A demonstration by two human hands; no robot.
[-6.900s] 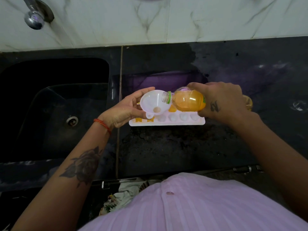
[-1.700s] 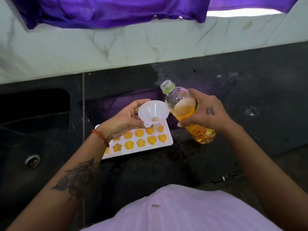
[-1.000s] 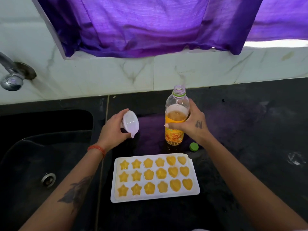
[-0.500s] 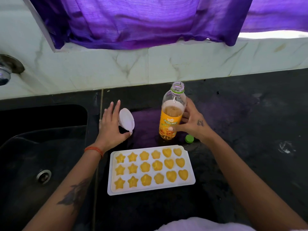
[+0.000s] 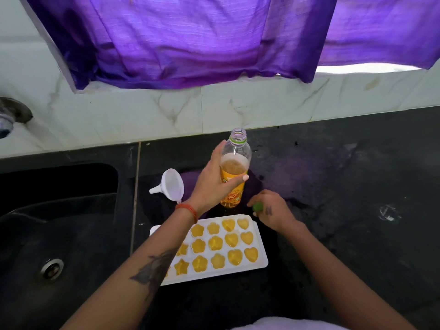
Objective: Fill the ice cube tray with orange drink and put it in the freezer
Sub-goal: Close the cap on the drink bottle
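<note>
Since half a second ago the hands have swapped jobs: the left hand (image 5: 214, 184) has let go of the funnel (image 5: 172, 186) and now grips the bottle (image 5: 234, 170), while the right hand (image 5: 271, 210) has left the bottle and picked up the green cap (image 5: 257, 206).

Nearest, at 6 o'clock, a strip of pale pink shirt (image 5: 285, 325) shows at the bottom edge. Just beyond it the white ice cube tray (image 5: 259, 248) lies flat on the black tabletop (image 5: 357, 210), its star, flower and heart moulds filled with orange drink; the left forearm crosses over its 9 o'clock end and hides some moulds. At 8 o'clock from the tray lies the dark sink (image 5: 59, 222) with its metal drain (image 5: 52, 267).

Just past the tray's 1 o'clock corner, the right hand's fingers are curled narrow, pinching the cap, low over the tabletop. At 12 o'clock from the tray the bottle stands upright, uncapped, about half full; the left hand's fingers and thumb wrap its middle. At 9 o'clock from the bottle the funnel lies on its side on the tabletop, apart from both hands.

Farther off, a marbled white wall (image 5: 262, 110) rises behind the tabletop, with a tap (image 5: 9, 117) at 10 o'clock and a purple curtain (image 5: 190, 39) hanging at 12 o'clock.
</note>
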